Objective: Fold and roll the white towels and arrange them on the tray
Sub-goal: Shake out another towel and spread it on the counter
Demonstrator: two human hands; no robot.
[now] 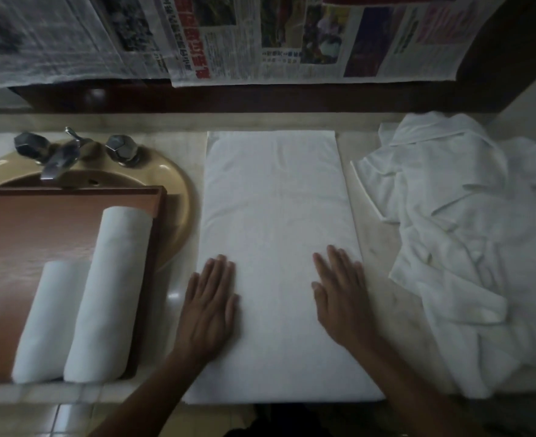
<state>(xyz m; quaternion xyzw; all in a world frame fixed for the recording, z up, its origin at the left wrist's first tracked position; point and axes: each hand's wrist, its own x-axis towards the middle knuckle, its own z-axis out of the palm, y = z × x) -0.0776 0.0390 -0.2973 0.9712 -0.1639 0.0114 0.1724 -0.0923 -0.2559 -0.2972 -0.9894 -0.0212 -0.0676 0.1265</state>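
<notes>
Towel (276, 247) lies folded long on counter (372, 247) between tray (23, 241) and heap (465, 247); my left hand (211, 307) and right hand (342, 298) press flat, fingers (219, 269) straight and close, so best I smooth creases outward, then roll tight.

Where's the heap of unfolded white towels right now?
In the head view, the heap of unfolded towels lies on the counter at the far right, right of the flat folded towel in the middle.
</notes>
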